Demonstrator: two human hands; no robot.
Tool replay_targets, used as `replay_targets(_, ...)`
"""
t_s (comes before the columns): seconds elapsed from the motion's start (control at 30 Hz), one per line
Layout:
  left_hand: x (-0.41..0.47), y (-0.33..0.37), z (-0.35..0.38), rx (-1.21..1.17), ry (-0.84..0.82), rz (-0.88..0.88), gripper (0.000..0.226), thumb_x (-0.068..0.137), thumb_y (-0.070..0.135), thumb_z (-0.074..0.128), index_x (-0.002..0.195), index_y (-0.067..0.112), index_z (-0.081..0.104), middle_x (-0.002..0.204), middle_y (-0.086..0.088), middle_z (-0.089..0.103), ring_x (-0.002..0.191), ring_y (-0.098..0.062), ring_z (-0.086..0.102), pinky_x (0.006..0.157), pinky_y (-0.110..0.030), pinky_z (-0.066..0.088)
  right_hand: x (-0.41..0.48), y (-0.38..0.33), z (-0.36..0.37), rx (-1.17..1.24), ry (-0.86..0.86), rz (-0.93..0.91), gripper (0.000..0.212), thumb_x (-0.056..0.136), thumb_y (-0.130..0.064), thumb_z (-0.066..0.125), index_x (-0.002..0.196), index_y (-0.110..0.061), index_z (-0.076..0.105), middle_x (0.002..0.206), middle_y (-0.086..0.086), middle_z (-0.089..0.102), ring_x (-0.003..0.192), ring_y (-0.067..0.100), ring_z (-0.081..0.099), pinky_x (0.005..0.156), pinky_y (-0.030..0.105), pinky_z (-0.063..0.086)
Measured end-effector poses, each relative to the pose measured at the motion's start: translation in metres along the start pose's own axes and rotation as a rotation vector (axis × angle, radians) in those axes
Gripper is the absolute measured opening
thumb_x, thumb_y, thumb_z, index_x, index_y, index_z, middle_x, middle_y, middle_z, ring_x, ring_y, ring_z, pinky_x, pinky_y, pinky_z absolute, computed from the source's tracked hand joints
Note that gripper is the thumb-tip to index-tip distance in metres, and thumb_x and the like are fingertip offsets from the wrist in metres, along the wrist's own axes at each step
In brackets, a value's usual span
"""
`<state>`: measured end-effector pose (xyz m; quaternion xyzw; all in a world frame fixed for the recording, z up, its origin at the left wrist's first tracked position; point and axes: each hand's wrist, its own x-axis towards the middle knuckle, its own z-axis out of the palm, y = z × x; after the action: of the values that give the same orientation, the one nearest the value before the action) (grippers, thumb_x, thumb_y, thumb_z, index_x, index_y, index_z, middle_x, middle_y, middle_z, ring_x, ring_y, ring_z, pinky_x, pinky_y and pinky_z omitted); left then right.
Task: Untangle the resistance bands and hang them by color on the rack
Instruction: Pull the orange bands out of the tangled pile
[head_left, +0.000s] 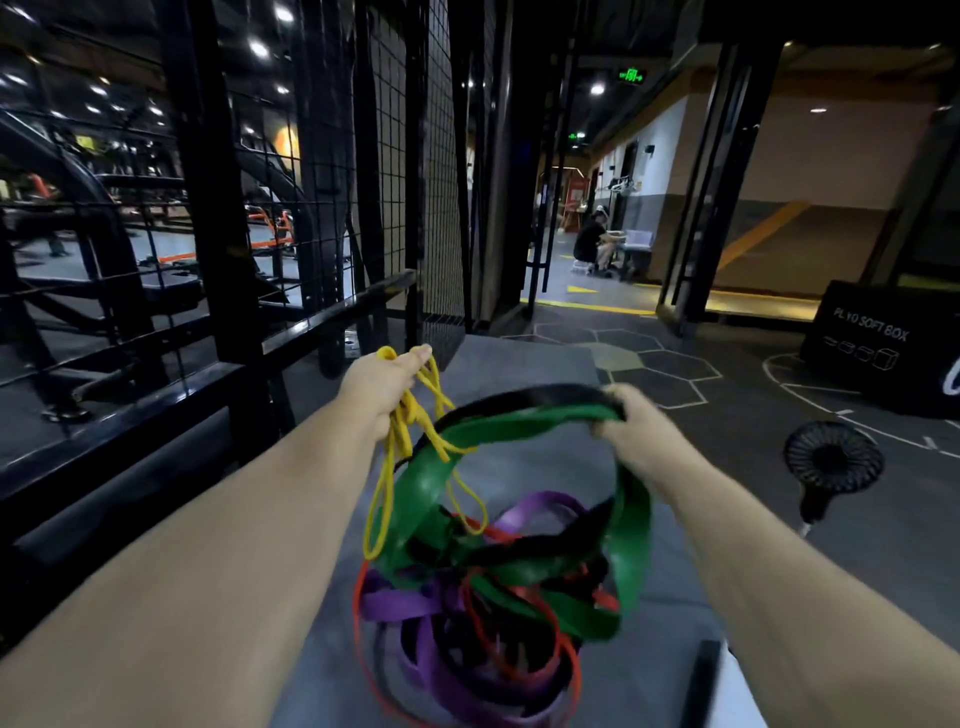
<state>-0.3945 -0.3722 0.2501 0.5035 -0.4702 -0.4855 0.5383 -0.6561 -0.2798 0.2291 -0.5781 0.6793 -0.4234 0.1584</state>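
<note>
A tangle of rubber bands (483, 571) is held up at the middle of the view, over a grey matte floor (519, 364). The left hand (382, 387), at eleven o'clock from the tangle, is closed around several yellow bands (400, 436). These thin, cord-like loops are bunched in the grip and hang down in long narrow ovals.

The right hand (631, 423), at one o'clock from the tangle, is curled over the top of a green band (519, 422), a wide, flat, glossy strap bent into a large arch. A black band (519, 396) of similar width is pinched in the same grip and lies just above the green one.

Below the arch, flat purple bands (400, 605) and narrow red bands (571, 657) are knotted with further green and black loops into a loose ball. Whether the lowest loops touch the floor cannot be told.

A black steel frame (228, 260) filled with square wire mesh (395, 130) stands from nine to eleven o'clock. A round black fan (834, 457) with a ribbed grille is seen on the floor at three o'clock. A black padded box (872, 338) with white lettering is seen at two o'clock.
</note>
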Motion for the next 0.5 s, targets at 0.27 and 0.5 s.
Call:
replay_targets(0.27,-0.008,-0.03,0.019,-0.134,-0.069,-0.115,0.024,0.086,0.032,0.07,0.075,0.015,0.058,0.078,-0.009,0.054,0.067,-0.023,0.05,0.066,-0.041,0.05,-0.021,0.041,0.028,-0.345,-0.455,0.146,0.078,0.076,-0.016,0.075,0.141,-0.021,0.034,0.13,0.013,0.054,0.109,0.026,0.057,0.082,0.028,0.043)
replay_targets(0.5,-0.021,-0.053,0.041,-0.071,-0.18,-0.143,0.038,0.087,0.031,0.07,0.068,0.028,0.037,0.066,-0.005,0.043,0.055,-0.015,0.037,0.053,-0.022,0.042,-0.022,0.007,0.027,0.136,-0.628,0.123,0.085,0.08,-0.018,0.078,0.15,-0.021,0.028,0.146,0.003,0.037,0.131,0.013,0.037,0.104,0.027,0.035)
